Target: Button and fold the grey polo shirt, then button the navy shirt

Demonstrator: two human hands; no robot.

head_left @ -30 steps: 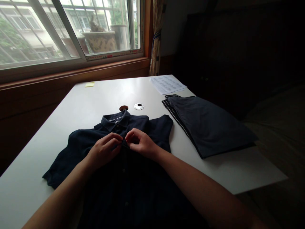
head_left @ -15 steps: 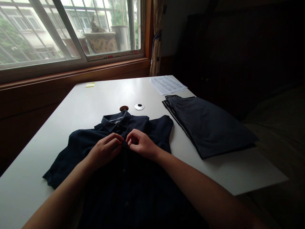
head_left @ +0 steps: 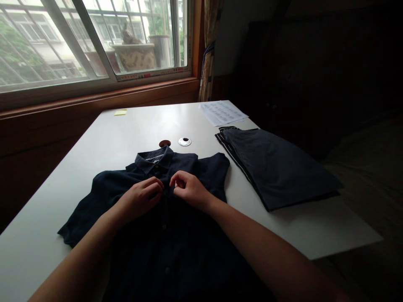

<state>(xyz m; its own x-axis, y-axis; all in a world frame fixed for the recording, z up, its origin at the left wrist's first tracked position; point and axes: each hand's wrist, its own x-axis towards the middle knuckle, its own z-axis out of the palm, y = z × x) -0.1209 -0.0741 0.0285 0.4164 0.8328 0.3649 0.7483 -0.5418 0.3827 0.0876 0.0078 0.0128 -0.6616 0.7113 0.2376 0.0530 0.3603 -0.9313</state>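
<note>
A dark navy collared shirt (head_left: 179,251) lies front up on the white table, its collar pointing away from me and small buttons running down the middle. At the front opening below the collar, my left hand (head_left: 143,195) is closed, its fingertips gripping the fabric edge. Just across the opening, my right hand (head_left: 190,188) is curled with thumb and forefinger close together at the cloth. A small gap separates the two hands. The button between them is too dark to make out.
Folded dark trousers (head_left: 280,167) with a striped waistband lie on the right of the white table (head_left: 75,155). Printed sheets (head_left: 222,112) rest at the far edge, a yellow sticky note (head_left: 120,112) at the far left. A round cable hole (head_left: 164,143) and a metal ring (head_left: 184,141) are beyond the collar.
My right hand has shifted slightly to the right, widening the gap between my fingertips. The dark cloth edge raised between them now lies lower. My left hand has barely moved.
</note>
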